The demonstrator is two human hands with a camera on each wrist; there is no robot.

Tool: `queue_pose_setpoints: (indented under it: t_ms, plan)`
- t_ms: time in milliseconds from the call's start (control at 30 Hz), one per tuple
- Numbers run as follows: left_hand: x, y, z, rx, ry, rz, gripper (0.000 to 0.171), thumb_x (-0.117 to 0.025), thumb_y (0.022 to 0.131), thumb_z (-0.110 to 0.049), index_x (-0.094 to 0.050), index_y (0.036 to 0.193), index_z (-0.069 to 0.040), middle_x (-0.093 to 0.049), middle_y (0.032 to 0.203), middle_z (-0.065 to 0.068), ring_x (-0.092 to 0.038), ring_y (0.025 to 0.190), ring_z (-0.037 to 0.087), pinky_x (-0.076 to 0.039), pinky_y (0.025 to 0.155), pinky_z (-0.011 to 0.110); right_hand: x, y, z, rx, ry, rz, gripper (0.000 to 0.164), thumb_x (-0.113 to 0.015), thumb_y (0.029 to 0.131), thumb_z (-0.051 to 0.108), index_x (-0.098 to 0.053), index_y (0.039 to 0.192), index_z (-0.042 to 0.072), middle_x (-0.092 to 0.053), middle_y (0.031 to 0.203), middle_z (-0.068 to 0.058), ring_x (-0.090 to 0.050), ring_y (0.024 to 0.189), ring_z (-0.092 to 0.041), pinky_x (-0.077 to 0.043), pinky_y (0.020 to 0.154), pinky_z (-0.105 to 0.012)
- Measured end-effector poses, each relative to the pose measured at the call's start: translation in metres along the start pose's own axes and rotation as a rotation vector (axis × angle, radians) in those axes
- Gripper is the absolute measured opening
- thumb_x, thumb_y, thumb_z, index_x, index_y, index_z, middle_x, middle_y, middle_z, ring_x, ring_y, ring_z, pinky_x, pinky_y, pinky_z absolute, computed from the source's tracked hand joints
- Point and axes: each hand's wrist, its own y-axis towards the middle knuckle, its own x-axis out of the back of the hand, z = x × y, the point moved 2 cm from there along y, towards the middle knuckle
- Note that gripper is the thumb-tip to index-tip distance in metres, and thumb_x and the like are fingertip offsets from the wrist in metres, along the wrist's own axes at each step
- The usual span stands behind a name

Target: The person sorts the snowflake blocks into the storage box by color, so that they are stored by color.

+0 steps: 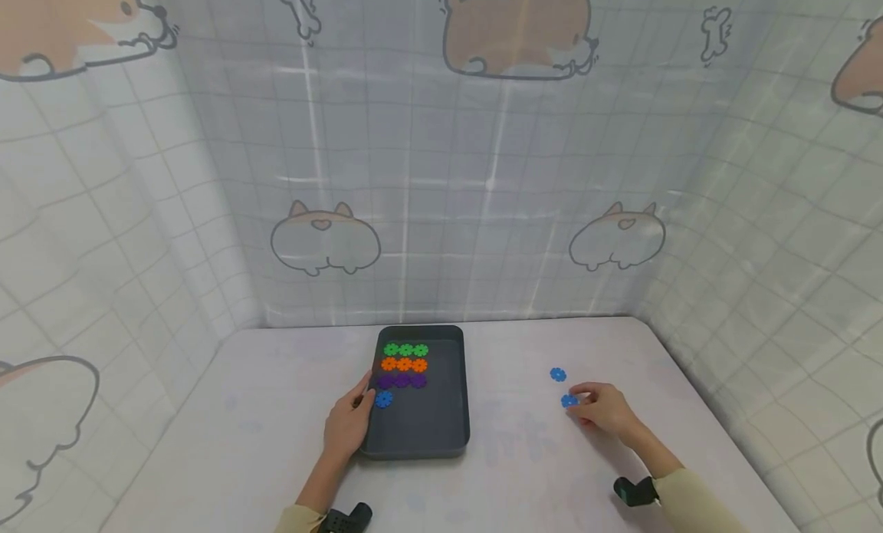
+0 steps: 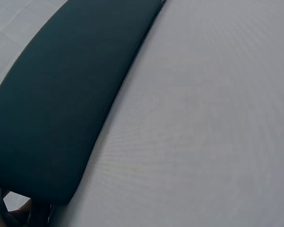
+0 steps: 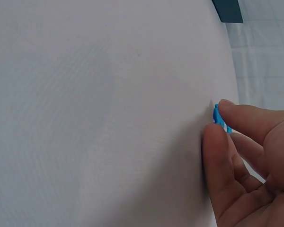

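My left hand (image 1: pixel 347 424) grips the left rim of a dark grey tray (image 1: pixel 444 410), its thumb over the edge. Inside lie flower-shaped plastic discs in rows: three green discs (image 1: pixel 405 350), three orange discs (image 1: pixel 405 364) and three purple discs (image 1: pixel 402 380). Below them sits a single blue disc (image 1: pixel 383 399), close to my left thumb. Over on the right of the table, my right hand (image 1: pixel 605 410) pinches another blue flower disc (image 3: pixel 219 118) between thumb and finger, low over the surface. A further blue disc (image 1: pixel 558 374) lies just beyond it.
The white table (image 1: pixel 510 441) runs back to a curtain (image 1: pixel 441 157) printed with cartoon dogs, which also hangs along both sides. Each wrist carries a black strapped device, such as the right wrist camera (image 1: pixel 635 491).
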Motion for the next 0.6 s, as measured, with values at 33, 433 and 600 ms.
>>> queue_pose_setpoints:
  t_ms: [33,433,600]
  plan:
    - [0.000,0.000,0.000,0.001,-0.003,-0.001,0.046,-0.049,0.102,-0.036,-0.046,0.146,-0.025,-0.062,0.123,0.017,-0.054,0.116,0.039,-0.039,0.093,0.059,-0.001,0.001,0.000,0.001,-0.001,0.000,0.038,-0.079,0.079,0.009,-0.067,0.114,0.000,-0.060,0.070,-0.006,-0.058,0.059,-0.018,-0.052,0.055,-0.032]
    - [0.000,-0.001,0.000,0.008,-0.017,0.000,0.046,-0.049,0.102,-0.036,-0.046,0.146,-0.024,-0.061,0.126,0.018,-0.052,0.120,0.040,-0.037,0.095,0.061,-0.006,0.000,0.003,0.001,-0.032,-0.030,0.031,-0.080,0.078,0.007,-0.069,0.107,0.002,-0.059,0.079,-0.007,-0.057,0.062,-0.018,-0.051,0.056,-0.031]
    - [-0.001,0.000,0.000,0.013,-0.015,-0.002,0.046,-0.049,0.102,-0.035,-0.046,0.146,-0.024,-0.061,0.125,0.018,-0.053,0.118,0.040,-0.036,0.095,0.061,-0.015,-0.002,0.017,0.043,0.002,-0.027,0.021,-0.076,0.080,0.002,-0.069,0.099,0.002,-0.063,0.083,-0.006,-0.060,0.065,-0.018,-0.053,0.058,-0.030]
